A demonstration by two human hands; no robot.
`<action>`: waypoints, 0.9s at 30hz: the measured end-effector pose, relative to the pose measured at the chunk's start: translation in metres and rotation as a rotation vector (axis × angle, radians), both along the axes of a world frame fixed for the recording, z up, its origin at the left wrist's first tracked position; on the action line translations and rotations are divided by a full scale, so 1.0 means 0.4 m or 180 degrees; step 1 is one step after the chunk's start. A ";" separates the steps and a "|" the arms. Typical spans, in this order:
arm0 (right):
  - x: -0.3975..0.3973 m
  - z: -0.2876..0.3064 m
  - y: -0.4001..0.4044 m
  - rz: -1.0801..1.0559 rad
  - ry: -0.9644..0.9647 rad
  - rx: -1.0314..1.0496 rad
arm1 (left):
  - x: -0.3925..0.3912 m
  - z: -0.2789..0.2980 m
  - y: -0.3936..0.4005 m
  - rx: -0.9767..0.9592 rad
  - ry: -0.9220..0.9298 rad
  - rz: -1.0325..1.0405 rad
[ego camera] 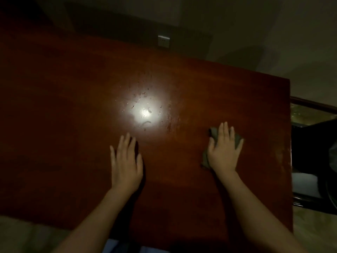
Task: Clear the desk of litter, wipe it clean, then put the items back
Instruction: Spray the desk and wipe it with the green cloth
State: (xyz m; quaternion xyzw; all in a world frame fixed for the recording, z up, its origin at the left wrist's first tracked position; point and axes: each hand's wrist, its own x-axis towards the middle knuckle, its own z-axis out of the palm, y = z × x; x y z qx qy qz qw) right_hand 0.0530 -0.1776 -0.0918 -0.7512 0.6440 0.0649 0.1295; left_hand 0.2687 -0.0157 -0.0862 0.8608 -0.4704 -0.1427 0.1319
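Note:
A dark red-brown wooden desk [73, 106] fills the view, dimly lit, with a bright lamp reflection near its middle showing wet streaks and small specks [145, 99]. My right hand [223, 150] lies flat, fingers straight and spread, pressing a grey cloth [214, 132] onto the desk's right part. The cloth shows at the fingertips, by the little finger and beside the wrist. My left hand [126, 161] rests flat on the bare wood, fingers straight, to the left of the cloth and just below the reflection.
A white wall socket [163, 41] sits on the wall behind the desk's far edge. Past the desk's right edge stands dark furniture [313, 139] with a pale object on it. Pale floor shows at the bottom corners.

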 end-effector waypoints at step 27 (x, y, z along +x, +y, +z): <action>0.172 -0.003 0.336 0.0694 -0.0063 -0.0110 | -0.028 -0.052 0.198 0.0387 -0.0357 -0.0602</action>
